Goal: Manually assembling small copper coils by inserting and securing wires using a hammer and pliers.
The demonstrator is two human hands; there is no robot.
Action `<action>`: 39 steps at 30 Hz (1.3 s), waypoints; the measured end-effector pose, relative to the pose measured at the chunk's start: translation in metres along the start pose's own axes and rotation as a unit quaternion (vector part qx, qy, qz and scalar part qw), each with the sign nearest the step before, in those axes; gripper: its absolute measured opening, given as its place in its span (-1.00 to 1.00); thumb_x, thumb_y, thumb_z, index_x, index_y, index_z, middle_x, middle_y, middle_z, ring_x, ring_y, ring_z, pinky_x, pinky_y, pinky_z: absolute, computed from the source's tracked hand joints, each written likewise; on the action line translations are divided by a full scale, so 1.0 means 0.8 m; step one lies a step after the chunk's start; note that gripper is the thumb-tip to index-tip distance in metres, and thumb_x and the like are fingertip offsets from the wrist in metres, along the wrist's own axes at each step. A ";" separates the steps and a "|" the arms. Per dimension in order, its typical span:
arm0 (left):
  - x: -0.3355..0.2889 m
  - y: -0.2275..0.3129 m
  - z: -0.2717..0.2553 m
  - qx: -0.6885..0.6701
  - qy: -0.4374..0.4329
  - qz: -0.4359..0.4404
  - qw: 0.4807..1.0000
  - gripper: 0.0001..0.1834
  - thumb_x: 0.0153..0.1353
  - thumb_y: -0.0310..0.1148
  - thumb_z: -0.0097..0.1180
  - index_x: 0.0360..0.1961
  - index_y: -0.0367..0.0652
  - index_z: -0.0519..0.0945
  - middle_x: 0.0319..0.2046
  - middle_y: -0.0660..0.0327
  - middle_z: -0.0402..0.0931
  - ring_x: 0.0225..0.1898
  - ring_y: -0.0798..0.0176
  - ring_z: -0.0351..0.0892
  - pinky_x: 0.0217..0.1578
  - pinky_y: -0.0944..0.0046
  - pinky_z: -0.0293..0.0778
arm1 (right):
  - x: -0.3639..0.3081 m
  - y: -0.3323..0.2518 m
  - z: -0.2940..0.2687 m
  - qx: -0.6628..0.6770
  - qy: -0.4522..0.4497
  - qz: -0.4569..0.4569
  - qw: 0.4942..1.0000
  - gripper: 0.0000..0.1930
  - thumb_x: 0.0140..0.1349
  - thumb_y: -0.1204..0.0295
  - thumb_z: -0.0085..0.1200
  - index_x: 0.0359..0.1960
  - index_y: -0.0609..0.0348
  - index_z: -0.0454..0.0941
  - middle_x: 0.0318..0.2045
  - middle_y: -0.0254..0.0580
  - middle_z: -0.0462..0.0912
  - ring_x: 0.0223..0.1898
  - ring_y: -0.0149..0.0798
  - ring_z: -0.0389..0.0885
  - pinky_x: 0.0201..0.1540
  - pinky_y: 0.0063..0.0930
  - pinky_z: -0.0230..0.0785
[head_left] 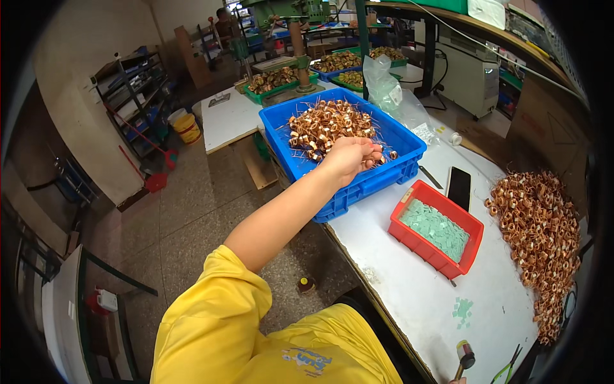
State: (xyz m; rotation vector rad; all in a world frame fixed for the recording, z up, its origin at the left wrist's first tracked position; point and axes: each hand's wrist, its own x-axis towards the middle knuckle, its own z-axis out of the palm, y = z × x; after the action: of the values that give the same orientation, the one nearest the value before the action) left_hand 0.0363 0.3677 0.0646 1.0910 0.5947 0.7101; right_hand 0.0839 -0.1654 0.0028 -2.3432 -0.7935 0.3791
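Observation:
My left arm reaches out over a blue plastic bin (377, 183) heaped with small copper wire coils (329, 121) with loose wire ends. Above the bin's near right part, my left hand (350, 159) has its fingers curled together; what is in them, if anything, is hidden. A few coils lie right by its fingertips. At the bottom edge, only a sliver of my right hand (458, 381) shows, at the wooden handle of a small mallet (465, 356) with a dark and yellowish head.
A red tray (416, 239) of pale green chips stands on the white table (390, 281), with loose chips (462, 310) nearby. Around it are a phone (458, 187), a big coil pile (536, 240) and green-handled pliers (507, 369). Behind the bin stand a clear plastic bag (384, 83) and a green drill press (291, 16).

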 end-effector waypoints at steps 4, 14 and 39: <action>-0.040 0.036 0.031 0.064 -0.044 0.081 0.994 -0.85 0.19 -0.60 -0.11 -0.21 -0.36 0.41 -0.28 0.07 0.51 -0.36 0.35 0.54 -0.43 0.46 0.44 | -0.001 -0.007 0.000 -0.012 -0.032 0.007 0.999 -0.69 0.35 0.32 -0.31 -0.46 0.29 0.32 -0.64 -0.10 0.33 -0.61 -0.18 0.23 -0.48 -0.31 0.14; -0.033 0.111 0.049 0.123 -0.010 0.322 0.939 -0.86 0.19 -0.60 -0.07 -0.21 -0.34 0.36 -0.25 0.05 0.53 -0.33 0.32 0.59 -0.41 0.47 0.49 | 0.002 -0.001 0.003 -0.102 0.003 0.005 0.995 -0.71 0.34 0.33 -0.30 -0.44 0.29 0.32 -0.65 -0.04 0.34 -0.62 -0.15 0.22 -0.48 -0.28 0.15; -0.228 -0.155 0.175 0.231 -0.481 0.013 0.845 -0.83 0.20 -0.60 -0.09 -0.18 -0.29 0.45 -0.06 0.10 0.43 -0.16 0.25 0.47 -0.10 0.36 0.37 | 0.037 -0.016 -0.030 -0.173 0.116 0.072 0.975 -0.77 0.28 0.31 -0.11 -0.44 0.22 0.32 -0.68 -0.08 0.47 -0.66 -0.02 0.44 -0.60 -0.29 0.29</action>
State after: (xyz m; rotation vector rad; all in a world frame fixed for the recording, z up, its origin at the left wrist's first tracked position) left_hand 0.0498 0.1123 0.0139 1.7214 -0.1452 -0.0424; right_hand 0.1120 -0.1499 0.0270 -2.7166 -0.6167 0.0225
